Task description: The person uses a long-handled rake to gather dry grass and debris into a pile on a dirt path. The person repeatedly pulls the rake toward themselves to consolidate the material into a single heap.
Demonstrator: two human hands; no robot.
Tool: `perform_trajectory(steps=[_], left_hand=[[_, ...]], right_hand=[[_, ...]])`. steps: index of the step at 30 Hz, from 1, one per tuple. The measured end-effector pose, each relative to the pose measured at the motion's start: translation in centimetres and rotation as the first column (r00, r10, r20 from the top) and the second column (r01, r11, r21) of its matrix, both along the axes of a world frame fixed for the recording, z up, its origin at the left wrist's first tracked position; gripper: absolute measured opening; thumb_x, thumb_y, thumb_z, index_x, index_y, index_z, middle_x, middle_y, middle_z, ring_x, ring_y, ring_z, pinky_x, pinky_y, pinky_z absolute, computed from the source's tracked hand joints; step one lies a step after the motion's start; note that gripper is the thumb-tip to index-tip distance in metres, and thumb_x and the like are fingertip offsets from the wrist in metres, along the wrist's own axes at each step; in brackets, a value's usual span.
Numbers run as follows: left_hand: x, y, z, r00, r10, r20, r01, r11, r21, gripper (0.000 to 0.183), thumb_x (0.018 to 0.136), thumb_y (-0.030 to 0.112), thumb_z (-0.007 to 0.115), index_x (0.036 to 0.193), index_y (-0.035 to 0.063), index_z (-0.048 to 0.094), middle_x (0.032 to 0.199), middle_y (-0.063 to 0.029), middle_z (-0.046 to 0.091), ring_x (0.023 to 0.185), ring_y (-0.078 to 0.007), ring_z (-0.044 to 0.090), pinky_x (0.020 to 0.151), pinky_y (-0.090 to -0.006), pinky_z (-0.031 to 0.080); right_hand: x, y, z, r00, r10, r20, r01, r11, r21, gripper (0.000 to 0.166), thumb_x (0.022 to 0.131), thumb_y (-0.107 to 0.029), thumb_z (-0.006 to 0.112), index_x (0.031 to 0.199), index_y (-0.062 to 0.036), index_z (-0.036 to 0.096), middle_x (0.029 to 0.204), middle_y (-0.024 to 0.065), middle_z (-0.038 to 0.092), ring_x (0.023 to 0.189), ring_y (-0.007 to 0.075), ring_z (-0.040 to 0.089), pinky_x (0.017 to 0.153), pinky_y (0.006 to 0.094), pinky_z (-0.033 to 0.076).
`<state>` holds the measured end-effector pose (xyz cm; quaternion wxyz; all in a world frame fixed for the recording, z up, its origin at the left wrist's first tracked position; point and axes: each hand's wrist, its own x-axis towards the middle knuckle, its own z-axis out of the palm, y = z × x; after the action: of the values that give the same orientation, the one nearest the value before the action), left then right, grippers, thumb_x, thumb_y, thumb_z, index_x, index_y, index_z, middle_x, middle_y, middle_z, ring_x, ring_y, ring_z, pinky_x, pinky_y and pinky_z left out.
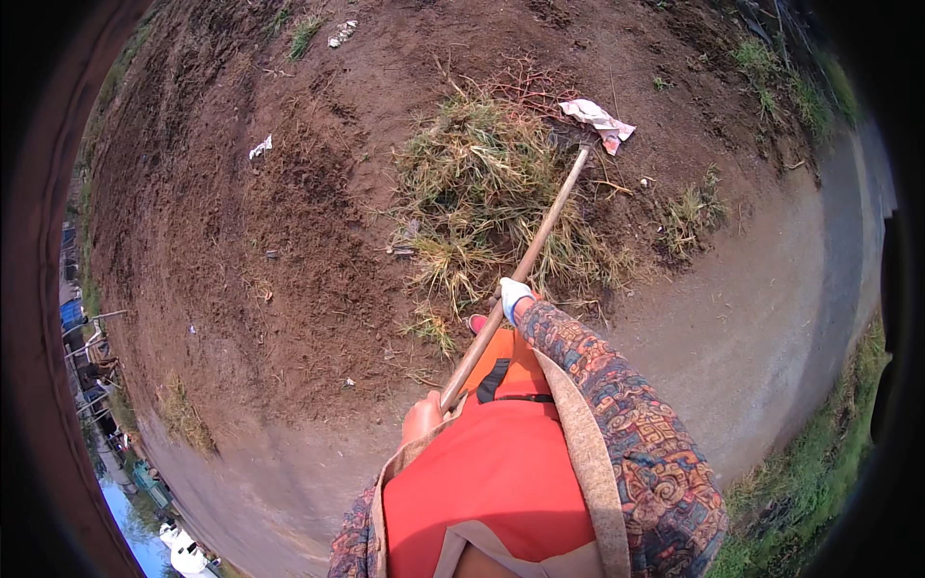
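My right hand [514,296], in a white glove with a blue cuff, grips the middle of a long wooden tool handle [545,227]. Bare and close to my waist, my left hand [421,419] is wrapped around the near end of the shaft. The handle slants away to the upper right. Its head is mostly hidden in the soil beside a stained white and pink cloth or paper [596,123], so its kind is unclear. Left of the shaft lies a heap of uprooted, partly dry grass [477,162]. Reddish twigs [524,90] lie behind that heap.
Loose brown soil [303,289] spreads to the left, with white scraps [260,147] on it. A grass clump [690,217] stands to the right, beside a packed dirt path [744,347]. My red shoe [477,323] is just below the heap.
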<state>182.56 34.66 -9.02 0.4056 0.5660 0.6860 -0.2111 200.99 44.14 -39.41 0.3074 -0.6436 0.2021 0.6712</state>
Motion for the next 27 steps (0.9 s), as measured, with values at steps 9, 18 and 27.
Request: perform_trajectory(steps=[9, 18, 27], left_hand=[[-10.7, -9.0, 2.0, 0.973, 0.220, 0.071, -0.210, 0.970, -0.119, 0.027, 0.077, 0.026, 0.061, 0.085, 0.0027, 0.049, 0.076, -0.0229, 0.059, 0.078, -0.0412, 0.059, 0.065, -0.0468, 0.045], [-4.2, -4.6, -5.6, 0.960, 0.215, 0.181, -0.197, 0.974, -0.112, 0.028, 0.079, 0.027, 0.058, 0.085, 0.0015, 0.049, 0.076, -0.0246, 0.059, 0.079, -0.0422, 0.058, 0.066, -0.0481, 0.044], [-4.7, -6.3, -5.3, 0.919, 0.302, 0.255, -0.281, 0.953, -0.116, 0.031, 0.080, 0.033, 0.060, 0.078, 0.0029, 0.051, 0.065, -0.0175, 0.054, 0.063, -0.0221, 0.055, 0.059, -0.0372, 0.043]], right_hand=[[-8.4, -8.1, 5.2, 0.979, 0.064, -0.194, -0.079, 0.994, -0.069, 0.020, 0.083, -0.023, 0.052, 0.089, -0.0035, 0.050, 0.079, 0.0129, 0.056, 0.066, 0.0303, 0.060, 0.057, 0.0420, 0.053], [0.2, -0.3, 5.1, 0.981, -0.072, 0.183, 0.046, 0.989, 0.144, 0.017, 0.084, -0.019, 0.056, 0.082, -0.0047, 0.048, 0.060, 0.0056, 0.050, 0.049, 0.0216, 0.053, 0.046, 0.0361, 0.048], [-1.3, -3.5, 1.1, 0.979, 0.044, 0.197, -0.041, 0.999, -0.017, 0.013, 0.082, -0.017, 0.055, 0.080, -0.0057, 0.049, 0.064, 0.0068, 0.051, 0.051, 0.0235, 0.053, 0.049, 0.0368, 0.050]])
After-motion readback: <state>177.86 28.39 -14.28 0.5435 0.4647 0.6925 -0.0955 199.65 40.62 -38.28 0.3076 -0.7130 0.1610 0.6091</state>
